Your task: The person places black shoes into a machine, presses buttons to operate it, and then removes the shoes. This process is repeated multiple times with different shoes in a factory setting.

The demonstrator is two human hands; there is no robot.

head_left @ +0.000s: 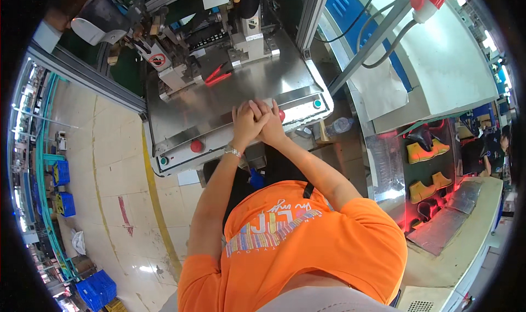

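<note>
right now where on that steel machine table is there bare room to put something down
The steel table is bare between the red pliers and the clasped left hand and right hand, also left toward the red button. The back edge is crowded by the machine head.

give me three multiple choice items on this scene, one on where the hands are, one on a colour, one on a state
1. Where are the person's hands?
A. on the floor
B. together at the front edge of the metal machine table
C. on the yellow boots

2. What colour is the person's shirt?
A. orange
B. green
C. white

3. In what state are the two hands?
A. far apart
B. pressed together, touching
C. each lifting a crate

Answers:
1 B: the left hand and right hand rest at the front edge of the metal machine table.
2 A: the shirt is orange.
3 B: the hands overlap, with no gap between them.
</note>
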